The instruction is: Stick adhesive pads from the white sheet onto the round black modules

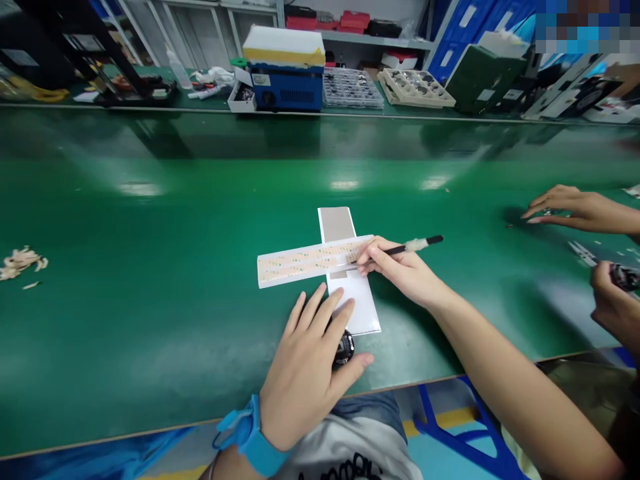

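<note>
The left hand [307, 370] lies flat, fingers spread, over a small black round part [345, 348] at the near end of a white card [356, 303] on the green belt [150, 300]. The right hand [400, 270] pinches a black tool [415, 247] (fluffy white wad near its tip), fingertips touching a white sticker strip [305, 261] lying across the card. A co-worker's hands [565, 208] rest well apart at the right.

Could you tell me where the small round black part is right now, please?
In the head view, the round black part sits near the green table's front edge, mostly covered by the left hand, just below the white card.
</note>
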The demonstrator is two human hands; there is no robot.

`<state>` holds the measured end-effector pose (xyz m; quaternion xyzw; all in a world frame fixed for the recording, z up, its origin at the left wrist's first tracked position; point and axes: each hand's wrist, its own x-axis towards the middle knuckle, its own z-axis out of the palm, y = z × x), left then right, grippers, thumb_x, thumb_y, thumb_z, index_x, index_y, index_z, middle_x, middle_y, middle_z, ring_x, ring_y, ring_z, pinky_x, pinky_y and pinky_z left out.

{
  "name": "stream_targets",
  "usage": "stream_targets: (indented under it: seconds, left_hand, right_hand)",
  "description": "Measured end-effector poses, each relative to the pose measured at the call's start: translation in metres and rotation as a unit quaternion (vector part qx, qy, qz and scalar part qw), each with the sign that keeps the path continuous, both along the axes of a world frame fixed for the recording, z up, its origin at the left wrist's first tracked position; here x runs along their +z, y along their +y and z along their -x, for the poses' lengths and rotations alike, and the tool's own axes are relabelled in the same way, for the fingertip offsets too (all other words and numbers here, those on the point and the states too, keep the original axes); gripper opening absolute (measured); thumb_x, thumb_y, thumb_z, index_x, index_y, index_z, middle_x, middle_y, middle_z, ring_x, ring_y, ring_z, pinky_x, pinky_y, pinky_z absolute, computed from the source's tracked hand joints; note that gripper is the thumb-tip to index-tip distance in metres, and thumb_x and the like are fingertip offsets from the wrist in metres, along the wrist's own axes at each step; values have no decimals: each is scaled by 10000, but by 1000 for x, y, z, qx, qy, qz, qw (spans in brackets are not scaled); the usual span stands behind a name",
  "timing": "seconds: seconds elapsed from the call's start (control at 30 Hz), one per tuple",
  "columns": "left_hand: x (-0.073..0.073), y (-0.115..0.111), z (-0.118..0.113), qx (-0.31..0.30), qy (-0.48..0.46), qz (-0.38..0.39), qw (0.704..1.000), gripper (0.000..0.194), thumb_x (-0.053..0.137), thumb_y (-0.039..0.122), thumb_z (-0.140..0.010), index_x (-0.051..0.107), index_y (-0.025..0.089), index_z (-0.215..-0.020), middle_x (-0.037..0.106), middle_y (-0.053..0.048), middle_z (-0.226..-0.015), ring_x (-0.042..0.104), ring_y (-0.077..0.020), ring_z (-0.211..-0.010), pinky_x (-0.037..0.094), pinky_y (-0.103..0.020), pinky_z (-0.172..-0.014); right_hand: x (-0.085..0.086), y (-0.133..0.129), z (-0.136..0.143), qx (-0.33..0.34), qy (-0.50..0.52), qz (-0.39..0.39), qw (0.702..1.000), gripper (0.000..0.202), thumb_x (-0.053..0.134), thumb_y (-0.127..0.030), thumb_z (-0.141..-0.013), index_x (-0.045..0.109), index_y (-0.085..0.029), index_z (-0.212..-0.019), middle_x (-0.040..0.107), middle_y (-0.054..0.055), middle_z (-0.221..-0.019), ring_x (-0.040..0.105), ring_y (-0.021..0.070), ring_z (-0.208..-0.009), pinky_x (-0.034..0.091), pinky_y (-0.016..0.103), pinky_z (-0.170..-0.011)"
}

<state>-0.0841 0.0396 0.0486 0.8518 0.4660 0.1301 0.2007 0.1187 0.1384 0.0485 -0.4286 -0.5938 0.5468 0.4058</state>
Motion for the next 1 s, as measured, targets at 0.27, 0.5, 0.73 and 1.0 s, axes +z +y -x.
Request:
stream_targets:
  seconds: [0.27,0.5,0.73,1.0]
  left_hand:
    - [1,2,3,-40,21,13,999,904,446,758,-823,346,148,-1482,293,-131,-1573,244,-343,-1456,225,-603,-1179]
    - [1,1,1,-46,29,6,999,929,402,786,-818,336,141,-1484,288,-145,-1573,238,-315,-1462,230,-594,-1180]
    - [1,1,2,-40,44,-1,998,878,411,744,-850,310,160,-1497,249,-129,-1591,208,-315,-1472,199,-602,-1185]
    - [2,0,1,-33,50,1,998,851,384,738,-864,318,167,-1492,257,-117,-1590,208,-315,-1472,189,-612,-1182]
  right_hand:
    - [-14,-4,7,-69,50,21,996,390,778,-398,-750,435,-221,-808,619,-58,-618,687,125,-554,583,247,-550]
    - [-13,-4,7,-46,50,36,997,385,783,-397,-741,448,-207,-770,657,-33,-658,728,137,-615,614,247,-608]
    - [-15,-3,5,-46,78,46,995,385,796,-364,-737,449,-206,-788,680,-31,-657,741,135,-633,612,218,-606]
    - [-12,-3,3,-29,87,49,995,379,810,-359,-729,468,-204,-781,689,-24,-653,733,134,-620,614,235,-610]
